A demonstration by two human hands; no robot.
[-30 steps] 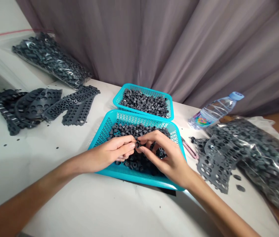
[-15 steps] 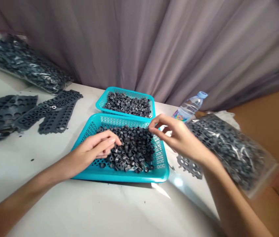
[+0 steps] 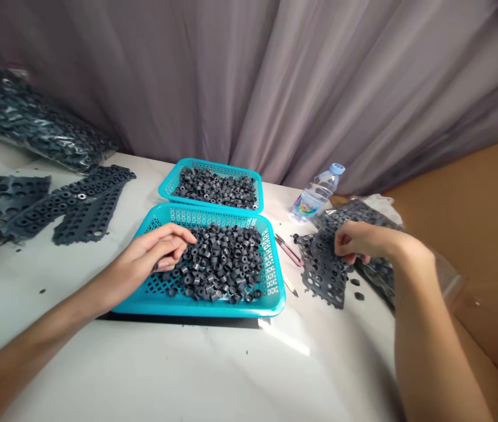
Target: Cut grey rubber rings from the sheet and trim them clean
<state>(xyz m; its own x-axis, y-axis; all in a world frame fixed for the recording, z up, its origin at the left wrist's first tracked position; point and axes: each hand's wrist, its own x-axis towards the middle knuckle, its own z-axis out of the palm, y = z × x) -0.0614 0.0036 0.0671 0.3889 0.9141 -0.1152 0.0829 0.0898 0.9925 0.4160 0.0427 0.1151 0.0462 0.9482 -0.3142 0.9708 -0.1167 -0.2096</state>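
Note:
My left hand [image 3: 156, 249] hovers over the left side of the near turquoise basket [image 3: 200, 309], its fingers curled. A dark bit shows under the palm, too small to make out. Small black cylinders with holes [image 3: 226, 258] are heaped in this basket. Off to the right, my right hand [image 3: 356, 240] is closed above a black sheet full of holes [image 3: 325, 278], beside a clear bag of black parts [image 3: 380, 278]. Its fingertips point down and away, so anything in them is hidden. Two loose black pieces [image 3: 356, 288] lie just below that hand.
Behind stands a second turquoise basket [image 3: 167, 189] with similar parts. A water bottle [image 3: 317, 193], small scissors [image 3: 290, 251] and a white pointed tool [image 3: 291, 287] lie to the right. More perforated black sheets [image 3: 84, 220] and a large full bag [image 3: 41, 126] occupy the left.
My right hand has gone from the near basket's right rim to the black sheet and bag at the right. The left hand stays over the basket, shifted slightly left as the view turned.

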